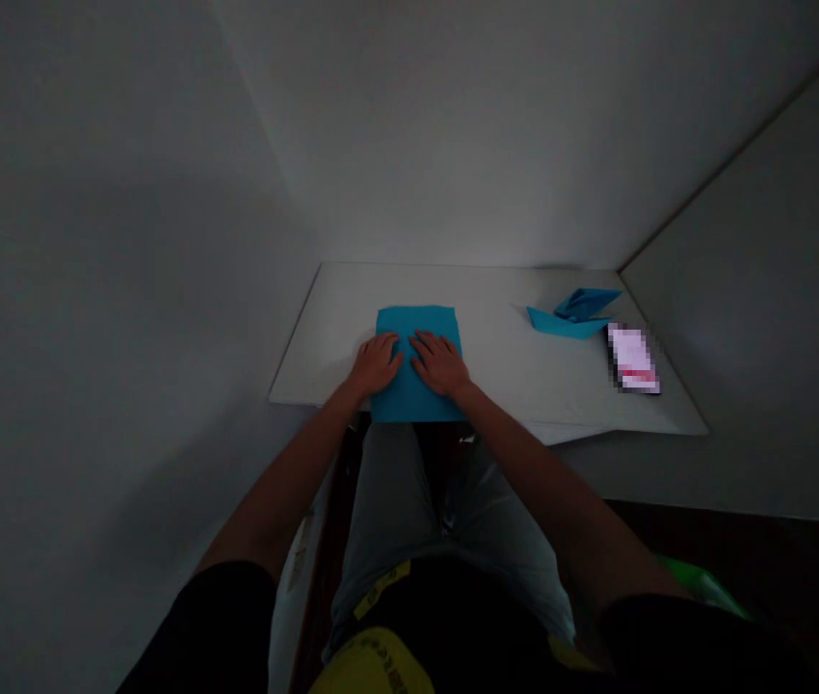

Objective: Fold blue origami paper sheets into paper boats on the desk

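Note:
A square sheet of blue paper (420, 323) lies flat near the front edge of a white board (503, 376). My left hand (376, 364) rests on the sheet's left side with its fingers stretched out flat. My right hand (439, 361) lies flat on the sheet beside it, fingers extended and pointing up-left. Both palms press down on the paper and hold nothing. The lower middle of the sheet is covered by my hands.
A folded blue paper figure (574, 312) sits at the board's back right. A blurred white and pink object (633, 360) lies just in front of it. Walls close in on the left and behind. My legs are below the board's front edge.

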`<state>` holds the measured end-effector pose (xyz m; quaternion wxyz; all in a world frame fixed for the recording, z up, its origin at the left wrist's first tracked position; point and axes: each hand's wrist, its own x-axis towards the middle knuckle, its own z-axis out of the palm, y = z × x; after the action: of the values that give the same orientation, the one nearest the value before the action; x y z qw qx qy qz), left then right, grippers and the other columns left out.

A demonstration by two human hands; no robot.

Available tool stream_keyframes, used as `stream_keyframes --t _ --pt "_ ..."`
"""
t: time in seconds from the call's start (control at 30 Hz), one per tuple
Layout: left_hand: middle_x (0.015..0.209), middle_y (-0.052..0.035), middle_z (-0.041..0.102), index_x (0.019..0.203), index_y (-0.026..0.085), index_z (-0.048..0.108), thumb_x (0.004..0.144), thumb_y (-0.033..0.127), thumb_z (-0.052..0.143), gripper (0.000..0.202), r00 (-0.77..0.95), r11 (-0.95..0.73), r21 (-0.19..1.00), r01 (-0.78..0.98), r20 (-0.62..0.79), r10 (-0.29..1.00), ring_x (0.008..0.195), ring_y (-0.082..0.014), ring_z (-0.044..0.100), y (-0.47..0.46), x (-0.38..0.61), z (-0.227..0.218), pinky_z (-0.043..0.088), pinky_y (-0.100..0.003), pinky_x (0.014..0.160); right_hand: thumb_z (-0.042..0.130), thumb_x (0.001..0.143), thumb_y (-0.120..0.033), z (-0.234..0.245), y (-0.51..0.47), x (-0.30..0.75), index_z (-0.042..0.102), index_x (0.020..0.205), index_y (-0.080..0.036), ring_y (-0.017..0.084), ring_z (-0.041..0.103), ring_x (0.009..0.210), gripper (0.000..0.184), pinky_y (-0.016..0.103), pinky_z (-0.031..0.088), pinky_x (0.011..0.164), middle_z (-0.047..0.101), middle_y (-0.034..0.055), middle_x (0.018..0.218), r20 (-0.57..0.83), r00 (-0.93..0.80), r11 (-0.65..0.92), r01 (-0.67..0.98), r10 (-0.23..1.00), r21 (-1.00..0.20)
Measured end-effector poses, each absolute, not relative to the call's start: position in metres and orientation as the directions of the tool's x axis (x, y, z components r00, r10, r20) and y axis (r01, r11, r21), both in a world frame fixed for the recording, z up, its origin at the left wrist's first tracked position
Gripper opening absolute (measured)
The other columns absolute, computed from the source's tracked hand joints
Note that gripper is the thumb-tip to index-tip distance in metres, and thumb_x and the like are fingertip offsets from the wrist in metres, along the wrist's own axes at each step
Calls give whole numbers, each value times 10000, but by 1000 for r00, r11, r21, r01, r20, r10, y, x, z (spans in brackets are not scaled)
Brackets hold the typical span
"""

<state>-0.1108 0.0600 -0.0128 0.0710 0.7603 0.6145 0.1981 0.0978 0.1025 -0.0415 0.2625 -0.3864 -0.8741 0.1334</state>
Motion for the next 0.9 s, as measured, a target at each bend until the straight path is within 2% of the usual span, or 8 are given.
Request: stream_keyframes --t 0.13,0.27,0.43,0.53,0.6,0.7,0.8,0.9 --pt "1676 -197 490 1578 158 542 1081 461 450 588 29 -128 373 919 260 965 1586 -372 400 92 -113 -17 243 -594 1320 460 1088 -339 -37 96 73 540 1593 -153 339 406 1597 544 601 241 1338 442 160 1717 344 -521 624 617 781 -480" --pt "1731 -177 417 1602 195 525 1036 573 522 681 46 -154 360 920 292 955 1642 -362 309 108 -128 -23 156 -577 1356 411 1110 -341 -32 90 84 521 1596 -216 281 449 1568 514 546 298 1324 473 114 1706 425 -496 653 534 757 -537" --pt "1748 -239 355 1602 121 510 963 675 572 848 44 -101 301 948 188 981 1665 -408 246 122 -187 -7 177 -576 1353 495 1082 -387 -39 78 167 558 1539 -227 300 476 1542 488 580 221 1341 540 132 1647 464 -459 646 628 758 -434" --pt "1740 -279 343 1617 63 469 964 696 502 910 13 -31 172 985 105 994 1649 -458 254 132 -218 10 206 -626 1328 527 1050 -383 -43 75 228 549 1542 -224 321 471 1529 517 590 236 1321 545 146 1633 451 -389 566 734 803 -375" --pt "1710 -313 376 1610 12 449 981 664 456 906 -27 11 120 993 126 992 1651 -479 228 134 -218 17 202 -661 1314 538 1029 -382 -41 81 263 556 1531 -227 353 487 1487 525 616 290 1275 557 160 1605 447 -295 470 810 844 -352" --pt "1720 -266 391 1647 53 397 1048 540 332 775 3 -30 126 992 209 978 1644 -406 291 119 -184 13 245 -618 1313 550 995 -382 -34 105 303 535 1541 -192 410 492 1421 578 640 391 1164 523 222 1576 495 -39 254 892 868 -375" --pt "1730 -206 408 1664 122 399 1058 559 328 751 106 -138 135 981 222 969 1635 -362 328 88 -143 -2 260 -566 1321 581 953 -340 -28 134 327 454 1586 -124 411 463 1447 681 585 433 1129 429 277 1614 496 80 154 898 865 -413" --pt "1751 -193 376 1658 122 417 1031 577 386 776 175 -196 96 976 194 965 1650 -356 301 59 -137 -10 223 -554 1340 587 948 -328 -30 150 339 537 1479 -126 404 508 1397 570 576 446 1102 466 282 1571 427 141 76 889 893 -451"
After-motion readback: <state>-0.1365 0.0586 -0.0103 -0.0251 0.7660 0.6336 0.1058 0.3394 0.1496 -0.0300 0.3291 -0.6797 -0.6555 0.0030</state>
